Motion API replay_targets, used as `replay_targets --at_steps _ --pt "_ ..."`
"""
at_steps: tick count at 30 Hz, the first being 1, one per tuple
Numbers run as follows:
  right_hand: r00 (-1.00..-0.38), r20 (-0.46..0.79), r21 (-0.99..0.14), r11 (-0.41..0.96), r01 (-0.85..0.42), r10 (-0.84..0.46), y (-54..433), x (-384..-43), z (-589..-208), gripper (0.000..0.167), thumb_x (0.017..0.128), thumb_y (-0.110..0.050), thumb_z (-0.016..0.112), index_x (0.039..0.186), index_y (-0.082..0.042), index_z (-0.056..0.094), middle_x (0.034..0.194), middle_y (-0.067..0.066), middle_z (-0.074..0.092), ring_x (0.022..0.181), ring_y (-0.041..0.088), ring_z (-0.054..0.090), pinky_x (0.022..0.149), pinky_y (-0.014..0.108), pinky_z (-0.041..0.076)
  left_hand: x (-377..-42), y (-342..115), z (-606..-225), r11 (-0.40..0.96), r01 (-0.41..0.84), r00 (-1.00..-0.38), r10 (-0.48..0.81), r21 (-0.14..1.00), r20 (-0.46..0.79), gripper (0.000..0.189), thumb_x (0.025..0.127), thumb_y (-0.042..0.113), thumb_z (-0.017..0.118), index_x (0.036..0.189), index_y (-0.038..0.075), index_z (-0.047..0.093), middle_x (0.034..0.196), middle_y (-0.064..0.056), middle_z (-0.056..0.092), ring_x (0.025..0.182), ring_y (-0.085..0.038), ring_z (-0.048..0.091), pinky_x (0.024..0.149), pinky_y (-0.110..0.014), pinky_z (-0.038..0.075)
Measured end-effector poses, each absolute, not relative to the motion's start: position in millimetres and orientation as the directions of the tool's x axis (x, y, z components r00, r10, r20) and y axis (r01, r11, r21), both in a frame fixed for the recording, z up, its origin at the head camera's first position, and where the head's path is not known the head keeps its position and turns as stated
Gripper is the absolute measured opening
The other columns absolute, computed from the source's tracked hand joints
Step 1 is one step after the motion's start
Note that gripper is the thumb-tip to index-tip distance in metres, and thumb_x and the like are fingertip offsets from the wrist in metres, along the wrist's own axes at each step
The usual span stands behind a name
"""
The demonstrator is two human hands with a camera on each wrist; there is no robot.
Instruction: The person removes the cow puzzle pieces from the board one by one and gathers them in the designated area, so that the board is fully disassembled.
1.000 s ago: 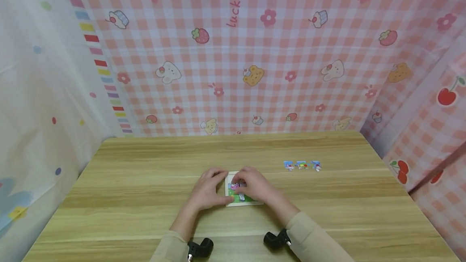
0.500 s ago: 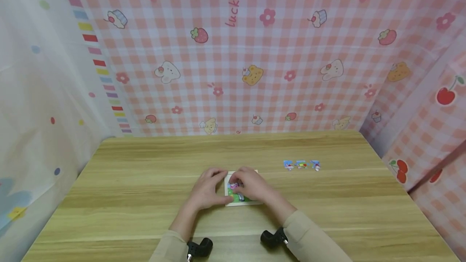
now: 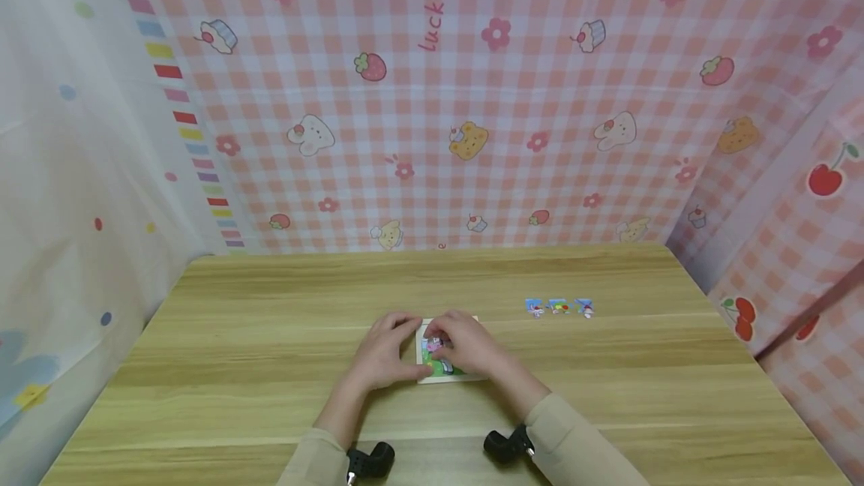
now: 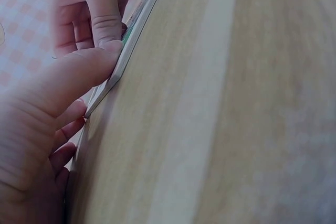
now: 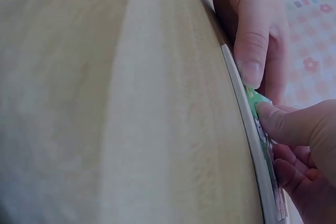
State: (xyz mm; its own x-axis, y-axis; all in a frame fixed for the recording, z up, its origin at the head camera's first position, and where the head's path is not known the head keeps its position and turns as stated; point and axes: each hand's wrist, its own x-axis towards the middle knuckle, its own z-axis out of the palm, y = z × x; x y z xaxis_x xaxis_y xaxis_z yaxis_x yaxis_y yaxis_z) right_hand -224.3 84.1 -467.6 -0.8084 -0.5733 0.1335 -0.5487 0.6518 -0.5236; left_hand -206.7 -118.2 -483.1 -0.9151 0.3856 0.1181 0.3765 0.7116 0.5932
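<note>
A small jigsaw puzzle in a pale wooden tray lies flat on the table, showing a pink cartoon figure on green. My left hand steadies its left side, fingers at the far corner and thumb on the near rim. Over the picture, my right hand has thumb and fingertips bent down onto a puzzle piece inside the tray. In the right wrist view the right thumb lies on the green-printed surface, other fingers curled beyond it. The right hand covers most of the tray's right half.
Three loose puzzle pieces lie in a row on the wooden table, back and right of the tray. A pink checked curtain hangs behind the table's far edge. Black wrist devices sit near both sleeves.
The right hand has shifted slightly left over the tray, uncovering its far right rim. The left hand, tray and loose pieces stay in place.
</note>
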Motion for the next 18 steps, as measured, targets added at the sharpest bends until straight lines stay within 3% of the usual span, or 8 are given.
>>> replay_targets --at_steps 18 --pt "-0.813 0.176 -0.654 0.551 -0.518 -0.555 90.2 -224.9 -475.3 0.016 0.089 -0.006 0.073 0.101 -0.014 0.067 0.091 -0.005 0.054 0.081 0.01 0.053 0.071 0.024 0.048 -205.2 -118.4 -481.1 0.71 0.383 -0.912 0.394 0.592 0.118 0.086 0.075 0.045 0.084 0.144 0.006 0.052 0.143 -0.01 0.047 0.132 -0.031 0.04 0.109 -0.053 0.033"
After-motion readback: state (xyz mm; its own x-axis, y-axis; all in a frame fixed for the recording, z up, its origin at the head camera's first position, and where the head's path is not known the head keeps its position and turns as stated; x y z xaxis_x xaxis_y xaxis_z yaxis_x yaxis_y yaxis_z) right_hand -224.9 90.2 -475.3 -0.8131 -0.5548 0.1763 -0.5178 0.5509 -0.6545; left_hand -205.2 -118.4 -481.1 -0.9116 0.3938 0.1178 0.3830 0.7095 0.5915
